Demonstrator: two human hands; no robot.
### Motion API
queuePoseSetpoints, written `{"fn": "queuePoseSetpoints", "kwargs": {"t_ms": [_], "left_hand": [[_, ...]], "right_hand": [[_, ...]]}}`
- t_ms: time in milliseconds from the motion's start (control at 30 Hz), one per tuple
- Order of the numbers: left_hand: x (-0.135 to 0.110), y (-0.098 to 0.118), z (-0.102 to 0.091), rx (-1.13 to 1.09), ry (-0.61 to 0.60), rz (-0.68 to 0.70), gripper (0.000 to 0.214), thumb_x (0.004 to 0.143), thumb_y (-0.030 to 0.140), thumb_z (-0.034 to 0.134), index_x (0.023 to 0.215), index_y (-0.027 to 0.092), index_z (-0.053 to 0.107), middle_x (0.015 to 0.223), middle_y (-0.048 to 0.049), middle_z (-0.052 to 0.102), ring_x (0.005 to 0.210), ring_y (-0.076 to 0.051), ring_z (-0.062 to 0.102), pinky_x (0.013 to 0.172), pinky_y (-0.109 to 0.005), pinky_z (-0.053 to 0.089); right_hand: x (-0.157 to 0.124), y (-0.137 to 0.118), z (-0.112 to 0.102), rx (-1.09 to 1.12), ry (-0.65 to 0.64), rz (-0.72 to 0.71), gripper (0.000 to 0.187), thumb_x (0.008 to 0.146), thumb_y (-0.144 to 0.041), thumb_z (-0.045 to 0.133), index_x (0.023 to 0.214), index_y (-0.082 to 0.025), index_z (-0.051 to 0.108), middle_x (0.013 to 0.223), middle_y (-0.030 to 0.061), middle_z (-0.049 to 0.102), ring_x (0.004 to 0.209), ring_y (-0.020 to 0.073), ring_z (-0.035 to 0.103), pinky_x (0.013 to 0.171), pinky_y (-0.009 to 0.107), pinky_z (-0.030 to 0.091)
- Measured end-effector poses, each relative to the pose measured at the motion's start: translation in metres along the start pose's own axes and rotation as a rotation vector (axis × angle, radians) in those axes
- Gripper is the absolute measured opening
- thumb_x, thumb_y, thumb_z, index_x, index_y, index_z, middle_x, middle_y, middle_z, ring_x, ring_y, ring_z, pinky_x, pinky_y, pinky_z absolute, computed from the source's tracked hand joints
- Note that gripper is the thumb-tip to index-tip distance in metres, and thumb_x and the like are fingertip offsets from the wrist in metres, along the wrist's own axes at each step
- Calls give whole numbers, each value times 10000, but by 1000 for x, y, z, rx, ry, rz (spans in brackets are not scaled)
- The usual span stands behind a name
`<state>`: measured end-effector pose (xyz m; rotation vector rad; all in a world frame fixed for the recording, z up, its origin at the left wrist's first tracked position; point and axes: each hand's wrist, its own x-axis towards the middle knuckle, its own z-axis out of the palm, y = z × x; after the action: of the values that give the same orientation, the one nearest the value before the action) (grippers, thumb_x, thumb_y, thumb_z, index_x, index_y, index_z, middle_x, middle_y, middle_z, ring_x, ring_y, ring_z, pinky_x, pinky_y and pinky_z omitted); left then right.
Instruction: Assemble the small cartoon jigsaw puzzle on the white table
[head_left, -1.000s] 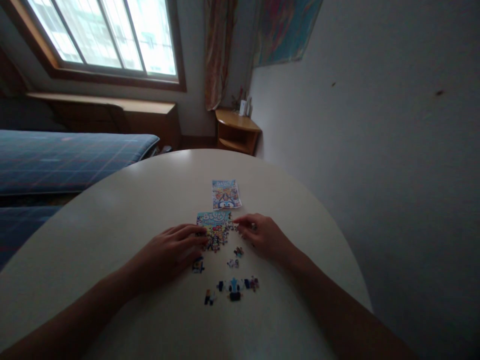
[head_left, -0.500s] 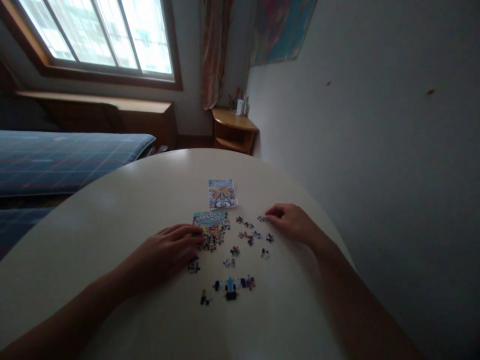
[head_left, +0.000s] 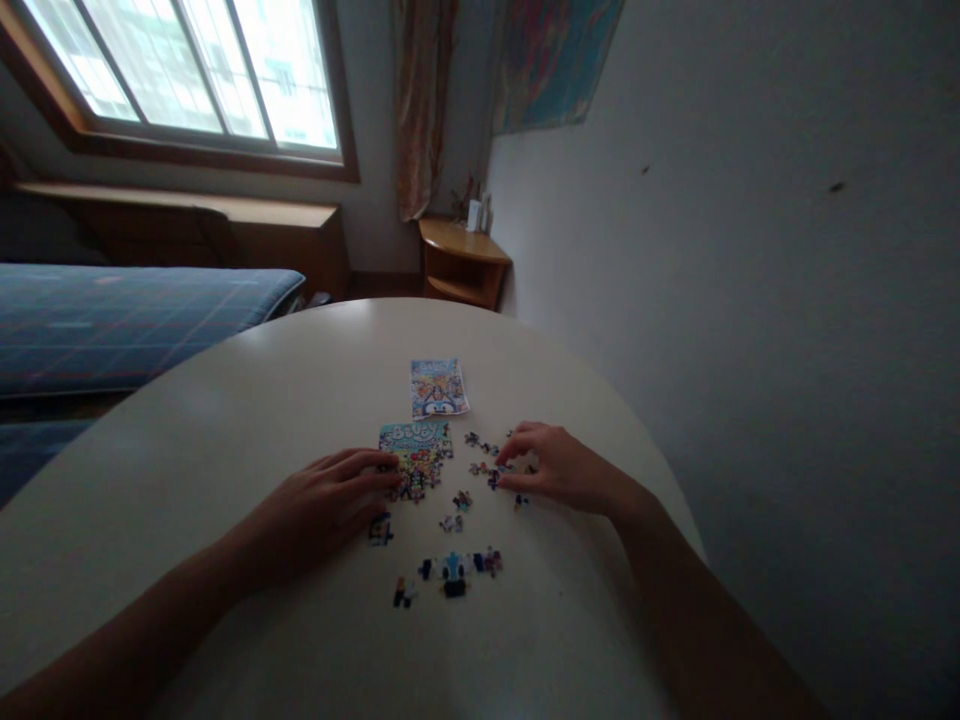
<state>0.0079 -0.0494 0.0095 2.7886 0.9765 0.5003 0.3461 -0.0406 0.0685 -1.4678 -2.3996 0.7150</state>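
My left hand (head_left: 330, 492) lies flat with its fingers stretched, their tips on the left edge of a partly joined jigsaw puzzle (head_left: 414, 440). My right hand (head_left: 559, 468) is over the loose puzzle pieces (head_left: 480, 468) to the right, thumb and forefinger apart, the thumb tip beside a dark piece (head_left: 493, 480). Some pieces are partly hidden by that hand. Nearer me is a joined strip of pieces (head_left: 454, 572) with a light blue middle, and a small dark and white piece (head_left: 403, 593) left of it. Another piece (head_left: 380, 528) lies just below my left fingers.
A printed picture sheet (head_left: 438, 388) with a penguin-like face lies beyond the puzzle on the round white table (head_left: 300, 370). A wall (head_left: 735, 350) runs along the right. A plaid mattress (head_left: 142, 325) stands left, and a corner shelf (head_left: 465, 243) is behind.
My right hand has moved left and slightly nearer from the far right piece to the middle loose pieces, its fingers spreading. My left hand stays on the puzzle. The view shifted slightly.
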Motion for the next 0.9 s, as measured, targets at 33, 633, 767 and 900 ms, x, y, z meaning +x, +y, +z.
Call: {"fn": "queuePoseSetpoints", "kwargs": {"t_ms": [33, 633, 767, 900], "left_hand": [[0, 0, 0, 1, -1, 5, 250, 987, 246, 496, 1166, 292, 664, 1357, -14, 604, 1218, -227, 584, 1033, -410, 517], [1, 1, 0, -29, 32, 0, 259, 994, 270, 496, 1198, 288, 656, 1337, -30, 618, 1190, -215, 608, 1010, -390, 539], [1, 1, 0, -4, 20, 9, 264, 996, 247, 481, 1187, 273, 662, 1332, -37, 622, 1207, -221, 593, 1022, -397, 529], [1, 1, 0, 30, -21, 12, 280, 1013, 245, 451, 1213, 271, 644, 1359, -36, 603, 1244, -221, 566, 1042, -412, 512]], "right_hand": [[0, -1, 0, 1, -12, -5, 151, 807, -325, 754, 919, -225, 766, 957, 45, 662, 818, 160, 606, 755, 269, 433], [-12, 35, -14, 77, -87, 220, 228, 702, -305, 768, 902, -197, 753, 790, 20, 669, 723, 164, 598, 660, 260, 435], [-11, 34, -12, 71, -78, 217, 212, 716, -285, 755, 911, -200, 748, 768, 9, 655, 702, 150, 587, 646, 250, 425], [-10, 33, -11, 58, -84, 203, 225, 730, -262, 742, 948, -205, 740, 777, 5, 653, 708, 146, 587, 657, 248, 423]]}}
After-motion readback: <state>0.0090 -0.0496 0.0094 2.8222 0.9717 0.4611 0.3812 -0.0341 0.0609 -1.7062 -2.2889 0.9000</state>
